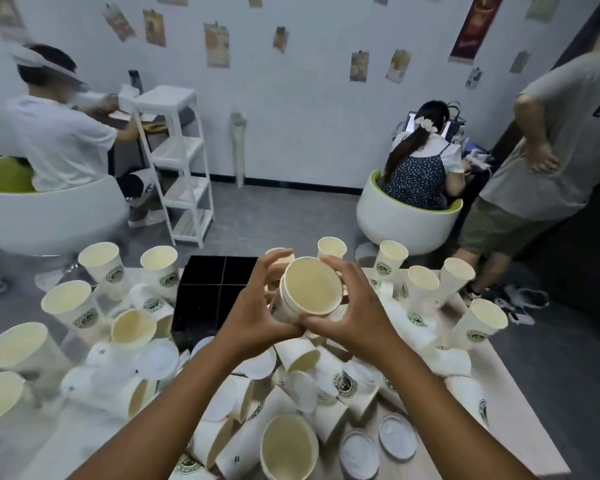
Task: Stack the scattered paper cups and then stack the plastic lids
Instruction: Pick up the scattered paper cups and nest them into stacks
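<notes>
Both hands, left hand (257,317) and right hand (355,318), curl their fingers around one white logo-printed paper cup (307,289) above the counter (520,410); barely started, I'd judge, with scattered cups and flat white plastic lids (397,434) unstacked.

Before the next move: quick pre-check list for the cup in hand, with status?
1. Held cup gripped by both the left hand and the right hand: ok.
2. Held cup's mouth open and unobstructed: ok.
3. Whether it is a single cup or already nested: cannot tell.
4. Upright cups within reach to nest with, e.g. the cup at the table's left side: ok.
5. Space under the hands clear for setting down: not ok, tipped cups piled there.
6. Lids kept apart for later: not ok, scattered among cups.
</notes>
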